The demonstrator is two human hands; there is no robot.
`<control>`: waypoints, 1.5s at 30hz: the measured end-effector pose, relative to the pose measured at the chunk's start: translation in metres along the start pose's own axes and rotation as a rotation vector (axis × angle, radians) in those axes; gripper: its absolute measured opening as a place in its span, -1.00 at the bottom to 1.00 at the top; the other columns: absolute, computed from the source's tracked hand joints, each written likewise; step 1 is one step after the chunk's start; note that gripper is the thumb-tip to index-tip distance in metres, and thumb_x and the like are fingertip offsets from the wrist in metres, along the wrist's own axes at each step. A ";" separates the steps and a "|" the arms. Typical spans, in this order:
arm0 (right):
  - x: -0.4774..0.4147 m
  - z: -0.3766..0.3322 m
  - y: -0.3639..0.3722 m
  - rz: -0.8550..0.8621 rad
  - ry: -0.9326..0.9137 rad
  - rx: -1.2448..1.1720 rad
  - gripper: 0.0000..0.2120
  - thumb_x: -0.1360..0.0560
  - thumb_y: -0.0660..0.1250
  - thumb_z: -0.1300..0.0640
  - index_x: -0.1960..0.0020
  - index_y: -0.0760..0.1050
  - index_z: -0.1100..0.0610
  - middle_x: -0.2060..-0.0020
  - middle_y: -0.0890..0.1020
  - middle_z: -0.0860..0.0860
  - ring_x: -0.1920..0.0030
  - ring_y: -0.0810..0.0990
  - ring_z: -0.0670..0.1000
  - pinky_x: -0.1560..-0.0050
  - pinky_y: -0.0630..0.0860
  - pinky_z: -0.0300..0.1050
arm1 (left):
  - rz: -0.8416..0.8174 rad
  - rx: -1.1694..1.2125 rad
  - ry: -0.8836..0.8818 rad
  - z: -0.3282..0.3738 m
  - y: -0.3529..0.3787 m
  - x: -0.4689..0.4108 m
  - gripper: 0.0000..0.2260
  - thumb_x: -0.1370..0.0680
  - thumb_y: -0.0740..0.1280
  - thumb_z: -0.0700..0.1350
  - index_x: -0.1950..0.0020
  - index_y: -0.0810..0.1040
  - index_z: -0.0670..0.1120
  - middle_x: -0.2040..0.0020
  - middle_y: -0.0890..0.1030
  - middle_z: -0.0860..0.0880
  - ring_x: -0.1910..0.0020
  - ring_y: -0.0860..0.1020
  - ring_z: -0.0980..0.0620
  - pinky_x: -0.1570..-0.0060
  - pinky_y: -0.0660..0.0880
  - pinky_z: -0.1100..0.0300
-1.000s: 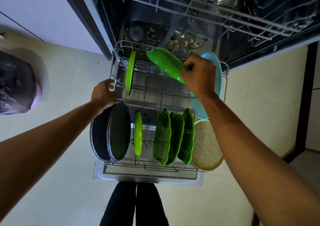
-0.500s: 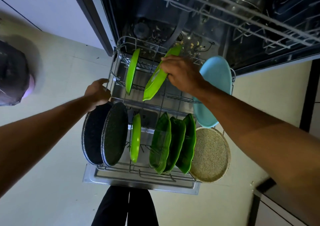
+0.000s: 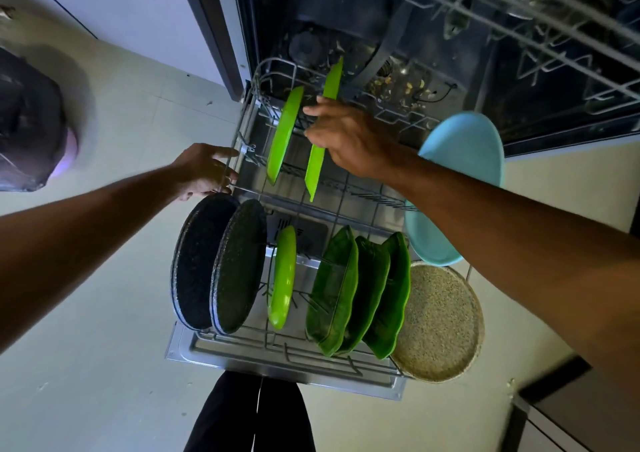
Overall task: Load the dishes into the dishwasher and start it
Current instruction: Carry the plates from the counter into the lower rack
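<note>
Right hand (image 3: pixel 349 140): fingers (image 3: pixel 310 110) lapped over the rim of a green plate (image 3: pixel 317 171), holding it; thumb hidden.
Green plate: upright on edge in the far row of the lower rack (image 3: pixel 363 197), just beside a second green plate (image 3: pixel 282 136).
Left hand (image 3: pixel 204 171): fingers curled round the rack's left rim wire.
Near row: two black plates (image 3: pixel 207 264), a third green plate (image 3: pixel 284 278), three leaf dishes (image 3: pixel 353 289), a speckled plate (image 3: pixel 440 320).
Right side: a blue plate (image 3: pixel 460 160).
</note>
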State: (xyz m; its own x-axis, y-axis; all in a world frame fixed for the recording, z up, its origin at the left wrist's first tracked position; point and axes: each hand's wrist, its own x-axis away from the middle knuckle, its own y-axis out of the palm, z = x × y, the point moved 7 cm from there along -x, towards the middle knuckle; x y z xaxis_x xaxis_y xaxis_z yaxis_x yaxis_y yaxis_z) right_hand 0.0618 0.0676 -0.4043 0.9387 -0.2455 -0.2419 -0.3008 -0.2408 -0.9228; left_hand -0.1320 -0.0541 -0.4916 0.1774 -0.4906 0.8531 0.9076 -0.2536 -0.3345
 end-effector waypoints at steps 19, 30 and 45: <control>0.033 0.000 0.042 -0.251 0.204 -0.175 -0.69 -0.11 0.05 0.52 0.38 0.30 0.14 0.53 0.35 0.14 0.48 0.40 0.11 -0.38 0.39 0.15 | 0.071 0.020 0.024 0.009 0.006 0.005 -0.40 -0.50 0.37 -0.42 -0.49 0.37 -0.06 -0.24 0.62 -0.15 -0.03 0.63 -0.01 -0.22 0.51 -0.07; 0.021 0.013 0.046 -0.227 0.403 -0.206 -0.76 -0.23 0.00 0.41 0.32 0.42 0.24 0.50 0.41 0.21 0.49 0.37 0.13 -0.51 0.14 0.26 | 0.113 0.039 0.061 0.006 0.011 0.004 -0.41 -0.51 0.34 -0.42 -0.51 0.34 -0.09 -0.23 0.62 -0.19 -0.01 0.66 -0.08 0.03 0.55 0.12; 0.063 0.002 0.002 -0.011 0.852 -0.349 -0.62 -0.30 0.28 0.52 0.05 0.69 0.20 0.00 0.71 0.13 -0.07 0.65 0.15 -0.04 0.53 -0.08 | 0.586 -0.413 0.672 0.060 -0.004 0.073 -0.72 -0.55 0.28 -0.22 -0.25 0.58 -0.10 -0.21 0.61 -0.16 -0.17 0.54 -0.17 -0.17 0.42 0.03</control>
State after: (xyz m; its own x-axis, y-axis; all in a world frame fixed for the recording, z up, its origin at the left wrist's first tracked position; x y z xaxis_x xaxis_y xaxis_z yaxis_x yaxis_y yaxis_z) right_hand 0.1203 0.0536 -0.4217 0.5423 -0.8168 0.1967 -0.4560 -0.4827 -0.7477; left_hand -0.0998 -0.0396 -0.4039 0.1873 -0.9715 0.1450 0.5179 -0.0277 -0.8550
